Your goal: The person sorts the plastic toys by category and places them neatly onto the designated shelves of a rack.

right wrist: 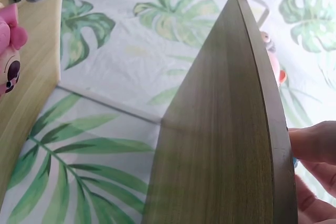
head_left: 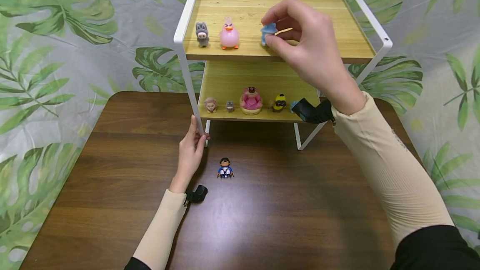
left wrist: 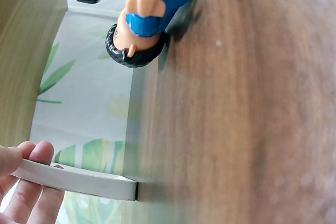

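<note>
Between thumb and fingers, my right hand [head_left: 305,36] pinches a small light-blue figurine [head_left: 267,32] at the upper shelf [head_left: 315,5]; whether its base touches the board is hard to tell. The right wrist view mostly hides it behind the shelf edge. To its left stand a pink duck-like figure [head_left: 229,36] and a grey plush-like figure [head_left: 202,34]. My left hand [head_left: 191,147] holds the rack's white front leg [head_left: 193,95] low on the left, fingers around the metal in the left wrist view. Near that hand a toy figure in blue with black hair [head_left: 225,168] is on the table.
Along the lower shelf [head_left: 225,72] stand a lion-like figure [head_left: 211,105], a tiny grey figure [head_left: 230,106], a pink bear [head_left: 251,101], a yellow-and-black figure [head_left: 279,102] and a blue one [head_left: 294,106] partly behind the right wrist camera. The rack stands on a brown wooden table [head_left: 281,220].
</note>
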Action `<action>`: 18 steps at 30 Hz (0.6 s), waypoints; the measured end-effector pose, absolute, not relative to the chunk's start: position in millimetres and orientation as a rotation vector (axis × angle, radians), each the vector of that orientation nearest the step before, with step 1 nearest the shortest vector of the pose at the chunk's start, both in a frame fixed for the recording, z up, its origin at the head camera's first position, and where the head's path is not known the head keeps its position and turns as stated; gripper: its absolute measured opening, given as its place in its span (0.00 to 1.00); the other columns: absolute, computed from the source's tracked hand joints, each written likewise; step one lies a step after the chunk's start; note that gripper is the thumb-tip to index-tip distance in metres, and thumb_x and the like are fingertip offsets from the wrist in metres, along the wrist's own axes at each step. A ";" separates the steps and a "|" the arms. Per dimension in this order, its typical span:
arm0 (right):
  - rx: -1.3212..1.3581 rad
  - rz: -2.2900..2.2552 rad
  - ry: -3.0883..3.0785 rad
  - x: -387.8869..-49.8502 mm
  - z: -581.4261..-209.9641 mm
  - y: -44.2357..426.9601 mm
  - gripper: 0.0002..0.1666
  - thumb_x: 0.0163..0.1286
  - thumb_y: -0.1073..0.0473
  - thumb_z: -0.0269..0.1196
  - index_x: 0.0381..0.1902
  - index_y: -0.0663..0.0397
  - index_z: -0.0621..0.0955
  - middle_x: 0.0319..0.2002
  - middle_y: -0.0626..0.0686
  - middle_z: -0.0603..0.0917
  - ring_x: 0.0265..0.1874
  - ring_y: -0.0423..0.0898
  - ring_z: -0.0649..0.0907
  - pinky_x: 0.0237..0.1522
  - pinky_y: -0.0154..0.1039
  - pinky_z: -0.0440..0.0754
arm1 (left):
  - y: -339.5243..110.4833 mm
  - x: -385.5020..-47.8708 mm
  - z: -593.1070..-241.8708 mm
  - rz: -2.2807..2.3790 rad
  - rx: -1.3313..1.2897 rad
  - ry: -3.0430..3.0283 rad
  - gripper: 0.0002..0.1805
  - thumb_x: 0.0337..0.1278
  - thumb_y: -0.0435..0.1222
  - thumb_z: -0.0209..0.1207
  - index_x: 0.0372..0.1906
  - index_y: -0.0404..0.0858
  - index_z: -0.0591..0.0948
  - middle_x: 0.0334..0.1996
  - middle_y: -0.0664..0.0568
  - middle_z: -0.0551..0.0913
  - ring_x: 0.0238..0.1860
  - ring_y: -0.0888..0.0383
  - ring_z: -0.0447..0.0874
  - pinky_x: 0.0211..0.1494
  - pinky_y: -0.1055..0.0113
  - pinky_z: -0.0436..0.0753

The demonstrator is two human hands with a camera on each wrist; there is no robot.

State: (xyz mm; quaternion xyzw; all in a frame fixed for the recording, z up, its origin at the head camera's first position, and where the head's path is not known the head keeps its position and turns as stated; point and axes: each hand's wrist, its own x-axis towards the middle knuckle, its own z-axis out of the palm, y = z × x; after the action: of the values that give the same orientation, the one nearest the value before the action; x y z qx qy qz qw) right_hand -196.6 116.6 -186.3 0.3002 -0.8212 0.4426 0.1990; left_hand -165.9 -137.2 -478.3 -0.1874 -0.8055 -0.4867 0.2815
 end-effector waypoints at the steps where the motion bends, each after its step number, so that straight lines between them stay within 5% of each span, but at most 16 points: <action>1: 0.836 1.242 -2.301 -196.7 -186.0 116.4 0.11 0.64 0.69 0.63 0.44 0.69 0.79 0.41 0.52 0.80 0.39 0.40 0.82 0.45 0.32 0.80 | -137.2 -165.9 -478.5 -1.305 -0.501 -2.159 0.55 0.61 0.19 0.53 0.72 0.76 0.44 0.32 0.37 0.78 0.32 0.45 0.83 0.33 0.52 0.84; 18: 0.833 1.290 -2.308 -197.0 -187.2 119.1 0.13 0.62 0.71 0.63 0.45 0.69 0.78 0.42 0.52 0.80 0.40 0.42 0.82 0.46 0.33 0.80 | -137.4 -166.3 -478.9 -1.304 -0.499 -2.154 0.55 0.61 0.19 0.53 0.72 0.76 0.44 0.31 0.37 0.78 0.31 0.45 0.83 0.32 0.53 0.84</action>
State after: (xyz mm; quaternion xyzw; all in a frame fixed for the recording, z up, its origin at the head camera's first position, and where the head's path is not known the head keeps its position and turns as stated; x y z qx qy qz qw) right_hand -197.0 119.1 -187.2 0.2952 -0.8184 0.4576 0.1836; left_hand -166.3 -137.4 -478.9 -0.1864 -0.8049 -0.4870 0.2833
